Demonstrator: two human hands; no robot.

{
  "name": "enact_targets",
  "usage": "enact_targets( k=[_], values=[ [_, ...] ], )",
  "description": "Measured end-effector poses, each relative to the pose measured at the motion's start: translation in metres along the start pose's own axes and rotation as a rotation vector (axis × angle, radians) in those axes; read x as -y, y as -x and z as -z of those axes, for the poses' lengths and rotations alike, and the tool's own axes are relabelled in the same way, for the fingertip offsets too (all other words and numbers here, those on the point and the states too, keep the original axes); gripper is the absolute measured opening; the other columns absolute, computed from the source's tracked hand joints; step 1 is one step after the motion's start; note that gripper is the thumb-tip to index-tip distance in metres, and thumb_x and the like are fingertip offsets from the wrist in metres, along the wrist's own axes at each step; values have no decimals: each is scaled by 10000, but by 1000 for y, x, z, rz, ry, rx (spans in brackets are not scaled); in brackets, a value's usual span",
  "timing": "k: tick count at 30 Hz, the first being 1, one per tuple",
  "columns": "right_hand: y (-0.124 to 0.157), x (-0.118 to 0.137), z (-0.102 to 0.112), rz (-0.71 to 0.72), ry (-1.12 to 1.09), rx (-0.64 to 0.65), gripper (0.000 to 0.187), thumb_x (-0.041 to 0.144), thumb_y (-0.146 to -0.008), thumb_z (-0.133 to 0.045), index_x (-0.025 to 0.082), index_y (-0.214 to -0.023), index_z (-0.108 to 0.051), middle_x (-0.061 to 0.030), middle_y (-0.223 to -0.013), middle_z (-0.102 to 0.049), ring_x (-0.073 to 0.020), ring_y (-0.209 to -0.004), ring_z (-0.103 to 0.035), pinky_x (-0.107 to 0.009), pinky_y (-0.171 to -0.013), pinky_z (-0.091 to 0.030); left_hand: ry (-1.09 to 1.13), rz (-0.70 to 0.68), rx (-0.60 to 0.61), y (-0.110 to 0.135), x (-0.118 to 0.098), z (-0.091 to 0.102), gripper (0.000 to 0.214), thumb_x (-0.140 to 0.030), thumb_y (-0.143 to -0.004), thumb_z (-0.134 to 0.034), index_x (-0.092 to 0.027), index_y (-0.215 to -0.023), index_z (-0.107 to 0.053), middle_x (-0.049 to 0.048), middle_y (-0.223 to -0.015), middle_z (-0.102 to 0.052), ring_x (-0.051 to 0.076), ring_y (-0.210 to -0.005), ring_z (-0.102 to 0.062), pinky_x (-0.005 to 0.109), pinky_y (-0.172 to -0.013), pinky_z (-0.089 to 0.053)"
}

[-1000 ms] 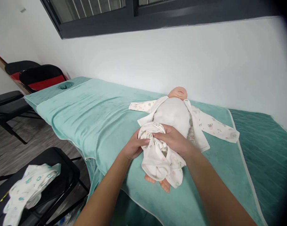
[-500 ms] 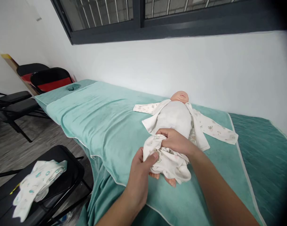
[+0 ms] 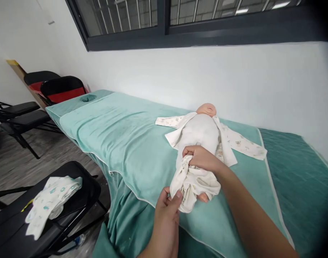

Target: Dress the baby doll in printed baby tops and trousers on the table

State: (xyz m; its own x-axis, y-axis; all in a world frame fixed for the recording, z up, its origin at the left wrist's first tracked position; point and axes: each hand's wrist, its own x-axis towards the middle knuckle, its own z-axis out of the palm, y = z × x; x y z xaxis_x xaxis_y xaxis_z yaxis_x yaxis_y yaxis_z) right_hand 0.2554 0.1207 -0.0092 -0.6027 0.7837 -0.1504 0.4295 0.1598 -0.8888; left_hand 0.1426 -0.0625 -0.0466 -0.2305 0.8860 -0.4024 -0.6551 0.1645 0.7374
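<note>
A baby doll (image 3: 200,129) with a pale grey-white body lies on its back, its head toward the wall. An open white printed jacket (image 3: 228,147) is spread under it, with the sleeves out to both sides. Bunched white baby trousers (image 3: 204,181) cover its lower legs, and one foot shows below them. My right hand (image 3: 200,157) is closed on the upper edge of the trousers, at the doll's leg. My left hand (image 3: 167,206) pinches the lower left end of the same cloth between thumb and fingers. The doll's other foot is hidden.
A green sheet (image 3: 120,125) covers the long bed, which has a face hole (image 3: 88,98) at its far left end. White printed baby clothing (image 3: 52,200) lies on a black folding chair (image 3: 77,186) at the left. More chairs (image 3: 63,89) stand behind, and a windowed wall runs along the back.
My left hand has moved down and slightly right, drawing the trouser end lower over the doll's left-side foot. My right hand keeps its hold on the upper edge. The view has shifted slightly.
</note>
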Motion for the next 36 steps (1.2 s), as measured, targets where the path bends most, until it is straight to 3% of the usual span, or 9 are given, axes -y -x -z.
enact_targets(
  k=[7, 13, 18, 22, 25, 28, 30, 33, 36],
  values=[
    [14, 2, -11, 0, 376, -192, 58, 248, -680, -600, 200, -712, -610, 3, -716, -647, -157, -682, -555, -251, -579, -334, -215, -49, 20, -15, -8, 22, 348, -460, -754, -739, -163, -872, -601, 19, -820, -639, 132, -755, -562, 254, -717, -455],
    [26, 4, -18, 16, 686, -190, 188, 316, -843, -502, 188, -736, -590, -87, -775, -675, -207, -726, -577, -295, -614, -276, -376, 47, 173, -29, -21, 30, 404, -502, -770, -701, -169, -964, -583, 58, -926, -596, 186, -820, -584, 294, -561, -556],
    [23, 4, -17, 4, 623, -172, 156, 294, -826, -527, 187, -733, -592, -69, -768, -671, -193, -708, -571, -280, -612, -295, -419, 30, 216, -28, -26, 26, 412, -484, -777, -698, -171, -1018, -579, 92, -1011, -581, 214, -886, -582, 280, -509, -567],
    [25, 3, -15, 8, 517, -166, 132, 272, -816, -527, 192, -725, -580, -34, -768, -657, -177, -726, -570, -259, -617, -341, -501, 12, 303, -31, -30, 27, 398, -344, -790, -691, -172, -1116, -542, 93, -1058, -619, 222, -920, -608, 315, -637, -576],
    [26, 4, -14, 28, 440, -152, 137, 294, -812, -539, 192, -727, -569, -29, -768, -637, -185, -743, -567, -264, -629, -381, -530, -56, 333, -36, -32, 29, 543, -197, -720, -718, -168, -1226, -523, 92, -1124, -650, 231, -991, -608, 316, -767, -538],
    [26, 5, -14, 54, 322, -133, 159, 332, -802, -557, 191, -727, -559, -29, -767, -610, -193, -761, -559, -275, -641, -411, -519, -113, 325, -43, -35, 29, 592, -162, -683, -725, -159, -1247, -549, 91, -1140, -670, 238, -1025, -609, 318, -839, -503],
    [26, 6, -13, 66, 235, -121, 184, 360, -790, -564, 192, -719, -544, -16, -748, -580, -187, -750, -542, -277, -643, -415, -515, -84, 372, -48, -38, 29, 565, -169, -677, -720, -161, -1224, -578, 89, -1102, -681, 238, -973, -623, 325, -785, -521],
    [28, 8, -13, 60, 155, -117, 206, 385, -778, -568, 189, -725, -531, 2, -745, -555, -172, -734, -519, -273, -645, -407, -495, 12, 536, -60, -44, 31, 539, -210, -682, -718, -181, -1207, -597, 85, -1050, -679, 229, -867, -632, 318, -622, -551],
    [30, 10, -13, 35, 111, -122, 199, 379, -779, -572, 190, -735, -530, 4, -758, -553, -172, -744, -516, -270, -649, -403, -540, -12, 613, -76, -51, 32, 434, -234, -700, -696, -167, -1125, -642, 73, -962, -680, 204, -791, -628, 282, -544, -544]
  ],
)
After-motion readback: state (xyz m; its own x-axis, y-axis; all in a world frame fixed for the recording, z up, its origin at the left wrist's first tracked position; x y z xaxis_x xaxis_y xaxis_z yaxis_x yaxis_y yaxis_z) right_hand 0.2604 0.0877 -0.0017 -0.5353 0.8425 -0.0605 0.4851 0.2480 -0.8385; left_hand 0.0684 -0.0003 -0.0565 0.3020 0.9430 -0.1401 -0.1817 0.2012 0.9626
